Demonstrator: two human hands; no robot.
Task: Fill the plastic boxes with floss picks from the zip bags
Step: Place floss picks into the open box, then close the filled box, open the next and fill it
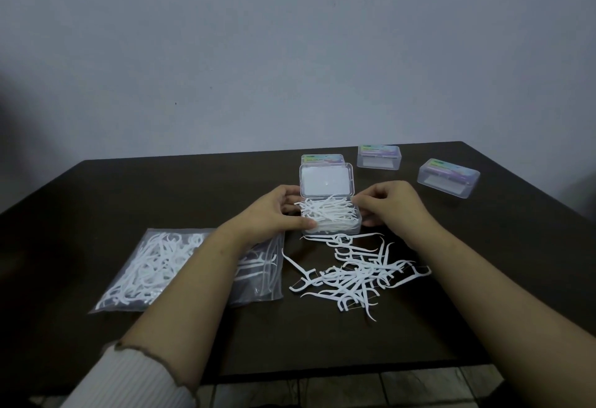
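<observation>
An open clear plastic box with its lid up stands mid-table, heaped with white floss picks. My left hand holds the box's left side, thumb at its front corner. My right hand is at the box's right side, its curled fingertips touching the picks. A loose pile of floss picks lies just in front of the box. Two zip bags lie to the left: one full of picks, the other partly under my left forearm.
Three closed plastic boxes sit behind and to the right: one right behind the open lid, one at the back, one further right. The dark table meets a grey wall; its front edge shows tiled floor below.
</observation>
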